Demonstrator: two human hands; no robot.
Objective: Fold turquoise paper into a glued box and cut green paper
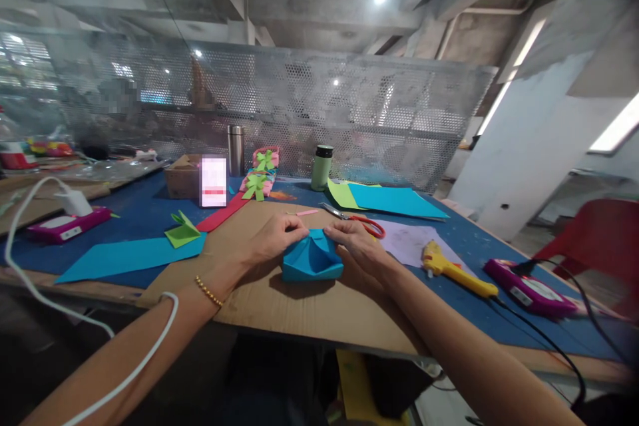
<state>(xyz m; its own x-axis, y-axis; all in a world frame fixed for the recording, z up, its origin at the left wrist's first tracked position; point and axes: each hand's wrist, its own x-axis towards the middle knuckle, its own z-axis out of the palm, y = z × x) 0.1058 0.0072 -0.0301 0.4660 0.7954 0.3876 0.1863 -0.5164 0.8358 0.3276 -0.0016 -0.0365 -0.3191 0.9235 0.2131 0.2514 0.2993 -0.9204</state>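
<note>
A folded blue paper box [313,270] with its near side standing up and its far part creased rests over the brown cardboard sheet [259,306]. My left hand [279,238] pinches its far left corner between thumb and fingers. At the far right corner, my right hand [357,239] grips the paper the same way. Just beyond the right hand lie scissors [372,225] with red handles. A small pink strip [306,213] lies on the cardboard past the box.
Right: a yellow glue gun [456,271], purple power strip [529,287], lilac paper [409,241], blue sheets [394,200]. Left: a blue paper strip [134,256], green folded paper [182,231], another power strip [70,225]. A white cable [144,363] crosses my left forearm. Behind stand a green bottle [321,170] and steel flask [235,152].
</note>
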